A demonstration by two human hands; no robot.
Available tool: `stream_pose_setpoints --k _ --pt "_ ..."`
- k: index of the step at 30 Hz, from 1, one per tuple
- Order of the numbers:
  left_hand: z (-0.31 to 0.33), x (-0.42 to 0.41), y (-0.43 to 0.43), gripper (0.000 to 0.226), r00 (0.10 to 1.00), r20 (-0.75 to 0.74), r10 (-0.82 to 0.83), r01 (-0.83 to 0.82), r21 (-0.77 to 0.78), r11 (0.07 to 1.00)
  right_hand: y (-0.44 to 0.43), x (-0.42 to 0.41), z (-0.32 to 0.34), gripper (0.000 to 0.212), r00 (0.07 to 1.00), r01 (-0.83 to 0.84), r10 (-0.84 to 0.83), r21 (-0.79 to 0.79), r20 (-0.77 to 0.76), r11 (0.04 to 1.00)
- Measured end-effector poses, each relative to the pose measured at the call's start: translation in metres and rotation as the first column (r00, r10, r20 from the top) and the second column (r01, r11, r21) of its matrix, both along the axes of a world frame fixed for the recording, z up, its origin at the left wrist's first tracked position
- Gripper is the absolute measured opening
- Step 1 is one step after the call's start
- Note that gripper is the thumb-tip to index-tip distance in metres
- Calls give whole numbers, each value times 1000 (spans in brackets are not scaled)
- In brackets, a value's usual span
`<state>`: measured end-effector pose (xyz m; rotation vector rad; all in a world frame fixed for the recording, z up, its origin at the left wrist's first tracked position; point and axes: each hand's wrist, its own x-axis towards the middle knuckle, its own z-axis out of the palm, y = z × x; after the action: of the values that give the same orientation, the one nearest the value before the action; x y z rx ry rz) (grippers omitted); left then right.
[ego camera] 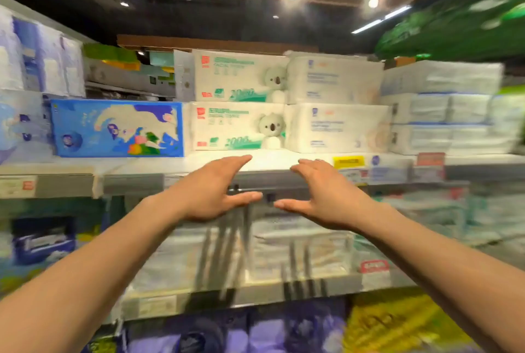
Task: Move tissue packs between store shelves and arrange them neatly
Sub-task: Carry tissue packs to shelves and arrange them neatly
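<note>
Both my hands are raised in front of the upper shelf, empty, palms facing each other with fingers straight. My left hand and my right hand hover just below two stacked white koala tissue packs, the lower and the upper. Neither hand touches a pack. To the right of them stand two stacked white packs with blue print. A blue pack with a polar bear picture sits to the left.
More white packs fill the shelf's right end, and pale blue packs stand at the far left. Price tags line the shelf edge. A lower shelf holds wrapped white packs; purple and yellow packs lie beneath.
</note>
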<state>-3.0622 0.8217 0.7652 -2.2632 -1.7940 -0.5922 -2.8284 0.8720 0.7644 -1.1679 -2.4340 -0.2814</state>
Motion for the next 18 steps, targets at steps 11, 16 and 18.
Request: stream_pose_setpoints --k 11,16,18 --pt "-118 349 -42 101 900 38 -434 426 -291 857 -134 352 -126 96 937 337 -349 -309 18 889" --pt "-163 513 -72 120 790 92 -606 596 -347 724 -203 505 -158 83 824 537 -563 -395 60 745" --pt "-175 575 -80 130 736 103 -669 654 -361 664 -228 560 -166 85 762 612 -644 -410 73 676"
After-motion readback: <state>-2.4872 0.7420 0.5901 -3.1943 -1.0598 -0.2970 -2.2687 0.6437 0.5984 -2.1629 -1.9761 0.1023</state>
